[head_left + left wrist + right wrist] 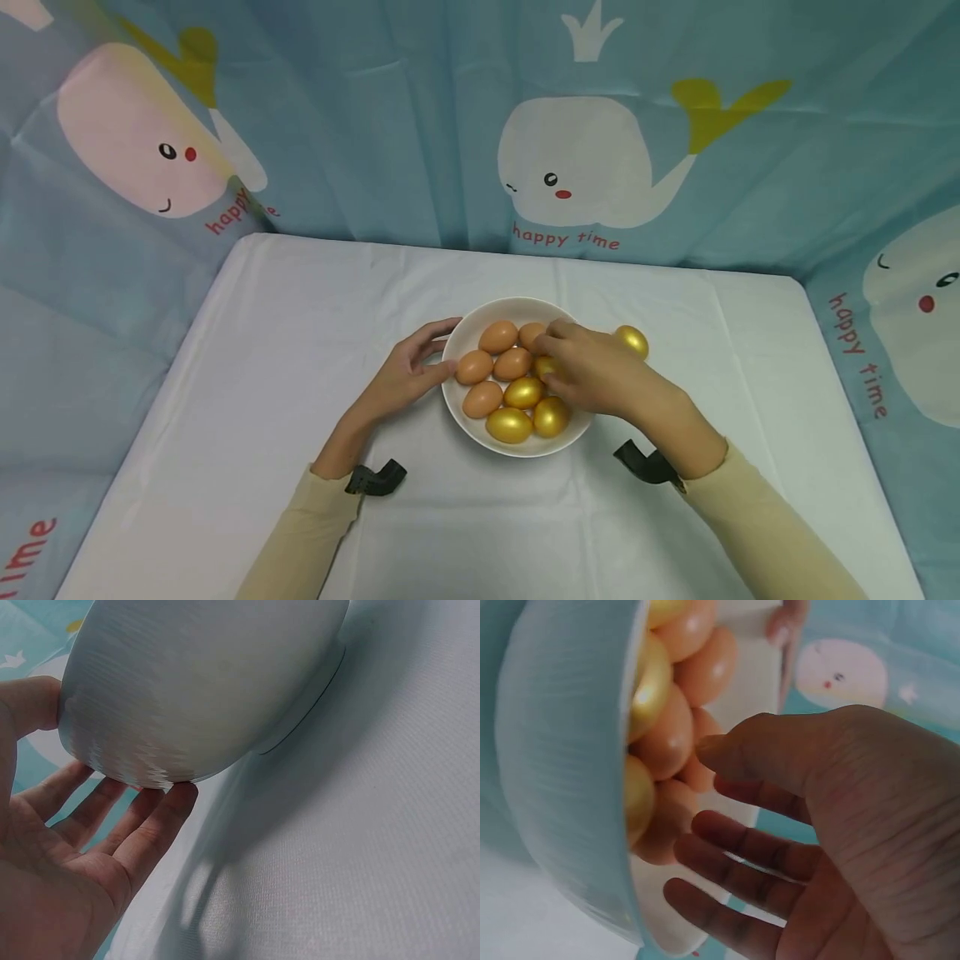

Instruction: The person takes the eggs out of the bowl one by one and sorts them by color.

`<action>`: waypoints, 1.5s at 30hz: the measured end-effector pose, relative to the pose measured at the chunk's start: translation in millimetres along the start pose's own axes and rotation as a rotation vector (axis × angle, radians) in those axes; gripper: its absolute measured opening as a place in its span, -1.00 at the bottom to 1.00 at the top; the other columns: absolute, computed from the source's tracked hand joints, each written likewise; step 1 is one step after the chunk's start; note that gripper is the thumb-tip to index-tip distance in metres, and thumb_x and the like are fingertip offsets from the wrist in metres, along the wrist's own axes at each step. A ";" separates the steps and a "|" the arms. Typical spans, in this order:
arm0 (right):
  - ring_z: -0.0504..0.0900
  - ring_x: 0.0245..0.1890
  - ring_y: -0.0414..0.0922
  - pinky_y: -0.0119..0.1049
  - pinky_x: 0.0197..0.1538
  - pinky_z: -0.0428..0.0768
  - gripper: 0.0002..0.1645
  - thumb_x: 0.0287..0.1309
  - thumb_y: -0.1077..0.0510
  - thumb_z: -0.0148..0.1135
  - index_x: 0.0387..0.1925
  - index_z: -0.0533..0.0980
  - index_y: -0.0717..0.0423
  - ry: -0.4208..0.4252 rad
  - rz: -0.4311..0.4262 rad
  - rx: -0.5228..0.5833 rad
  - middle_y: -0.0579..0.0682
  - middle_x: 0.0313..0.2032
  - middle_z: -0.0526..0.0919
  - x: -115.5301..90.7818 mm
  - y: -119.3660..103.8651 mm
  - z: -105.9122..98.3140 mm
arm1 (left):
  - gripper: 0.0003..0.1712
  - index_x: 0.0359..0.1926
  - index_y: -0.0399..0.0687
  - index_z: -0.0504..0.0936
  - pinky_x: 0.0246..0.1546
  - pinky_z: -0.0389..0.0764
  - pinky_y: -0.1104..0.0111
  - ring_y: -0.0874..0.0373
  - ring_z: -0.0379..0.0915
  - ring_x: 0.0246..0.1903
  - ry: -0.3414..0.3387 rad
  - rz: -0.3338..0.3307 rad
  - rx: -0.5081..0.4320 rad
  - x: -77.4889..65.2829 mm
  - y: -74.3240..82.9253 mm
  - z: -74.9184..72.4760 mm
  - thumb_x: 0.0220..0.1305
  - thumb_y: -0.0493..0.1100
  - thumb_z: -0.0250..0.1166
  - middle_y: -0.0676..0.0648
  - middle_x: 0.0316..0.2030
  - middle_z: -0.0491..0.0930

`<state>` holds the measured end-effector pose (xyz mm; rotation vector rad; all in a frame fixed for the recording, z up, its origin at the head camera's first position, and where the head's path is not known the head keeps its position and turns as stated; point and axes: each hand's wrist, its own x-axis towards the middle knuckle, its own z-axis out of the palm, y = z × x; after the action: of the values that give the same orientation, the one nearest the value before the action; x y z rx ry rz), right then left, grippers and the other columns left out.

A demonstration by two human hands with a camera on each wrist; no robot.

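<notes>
Lengthwise, the frontmost gold egg (509, 426) runs sideways; the left hand (405, 375) grips the bowl (202, 682), right hand (600, 367) relaxed.

I'm watching a round white bowl (517, 310) standing upright on the tabletop (300, 350), the left hand (408, 375) pinching its rim. Inside, I'm seeing five smooth brown eggs (475, 367) lying toward the left and far sides. Four shiny golden eggs (509, 425) are clustering toward the near and right sides, touching neighbours. The right hand (600, 367) is hovering over the right rim, fingers apart, partly covering one golden and one brown egg. Another golden egg (634, 341) is resting outside, to the bowl's right.
</notes>
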<state>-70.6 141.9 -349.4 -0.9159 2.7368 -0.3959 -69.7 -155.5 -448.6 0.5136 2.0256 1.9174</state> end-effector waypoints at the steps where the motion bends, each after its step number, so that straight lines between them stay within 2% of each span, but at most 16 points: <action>1: 0.52 -0.35 -0.15 -0.31 -0.28 0.55 -0.65 0.19 0.10 0.35 0.03 0.61 -0.02 -0.014 0.003 -0.020 -0.06 -0.18 0.56 1.2 -0.8 0.5 | -0.31 0.47 0.12 0.30 0.02 0.75 0.22 -0.12 0.38 0.38 -0.002 0.002 -0.001 0.1 -0.2 0.0 0.38 -0.25 0.27 -0.05 0.46 0.29; 5: 0.48 -0.37 -0.14 -0.30 -0.33 0.51 -0.72 0.20 0.09 0.33 -0.04 0.62 -0.05 -0.061 0.004 -0.073 -0.11 -0.28 0.52 5.9 -4.1 1.6 | -0.31 0.48 0.12 0.29 0.02 0.75 0.23 -0.12 0.38 0.38 -0.002 0.006 -0.003 0.4 -0.6 -0.2 0.39 -0.24 0.26 -0.06 0.47 0.29; 10: 0.43 -0.45 -0.13 -0.29 -0.39 0.47 -0.87 0.10 0.16 0.34 -0.26 0.62 -0.01 -0.095 -0.008 -0.120 -0.11 -0.42 0.48 12.2 -7.8 1.2 | -0.31 0.47 0.16 0.30 0.02 0.75 0.22 -0.08 0.38 0.39 0.000 0.000 -0.010 0.7 -1.5 -0.5 0.39 -0.26 0.26 -0.01 0.46 0.30; 15: 0.44 -0.45 -0.14 -0.28 -0.33 0.52 -0.86 0.03 0.26 0.36 -0.34 0.64 -0.04 -0.112 -0.038 -0.129 -0.12 -0.42 0.52 17.1 -9.5 3.7 | -0.31 0.47 0.16 0.31 0.03 0.75 0.23 -0.07 0.39 0.38 0.008 -0.008 -0.002 -0.2 -1.0 0.1 0.38 -0.25 0.27 0.01 0.46 0.30; 19: 0.48 -0.42 -0.16 -0.31 -0.28 0.58 -0.82 0.07 0.28 0.38 -0.29 0.66 -0.04 -0.137 -0.070 -0.134 -0.12 -0.37 0.56 17.5 -8.8 7.2 | -0.31 0.47 0.11 0.31 0.03 0.75 0.25 -0.11 0.39 0.39 0.018 -0.001 0.009 -0.8 0.1 -0.3 0.38 -0.24 0.27 -0.03 0.46 0.30; 26: 0.51 -0.35 -0.14 -0.30 -0.20 0.60 -0.72 0.04 0.34 0.39 -0.22 0.67 -0.05 -0.188 -0.052 -0.123 -0.07 -0.26 0.64 15.7 -8.1 8.3 | -0.32 0.47 0.15 0.31 0.02 0.75 0.24 -0.09 0.39 0.38 0.010 -0.012 0.007 -0.2 -1.9 -0.1 0.39 -0.23 0.26 -0.01 0.46 0.31; 33: 0.55 -0.27 -0.08 -0.23 -0.08 0.66 -0.69 0.08 0.38 0.33 -0.19 0.63 -0.04 -0.228 -0.075 -0.189 -0.07 -0.23 0.56 16.5 -9.0 7.8 | -0.30 0.47 0.17 0.30 0.00 0.76 0.21 -0.07 0.40 0.38 -0.002 -0.009 -0.015 1.0 -2.2 0.5 0.39 -0.27 0.25 0.00 0.46 0.30; 40: 0.57 -0.24 -0.08 -0.22 -0.02 0.67 -0.72 0.10 0.32 0.41 -0.16 0.63 -0.04 -0.289 -0.057 -0.204 -0.07 -0.25 0.59 19.5 -14.3 6.1 | -0.30 0.47 0.18 0.30 -0.01 0.76 0.22 -0.07 0.39 0.38 -0.004 -0.009 -0.009 0.5 -1.8 -0.1 0.39 -0.28 0.25 0.01 0.46 0.30; 45: 0.59 -0.19 -0.05 -0.20 0.03 0.68 -0.71 0.13 0.28 0.42 -0.11 0.61 -0.03 -0.331 -0.053 -0.213 -0.02 -0.16 0.55 19.5 -16.8 5.5 | -0.31 0.47 0.17 0.30 0.00 0.76 0.22 -0.08 0.39 0.39 -0.010 -0.006 -0.016 0.4 -1.8 0.1 0.40 -0.26 0.26 0.00 0.46 0.30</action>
<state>-74.9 116.0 -351.7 -1.0048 2.4843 0.0409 -70.1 -155.3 -450.3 0.5114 2.0022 1.9222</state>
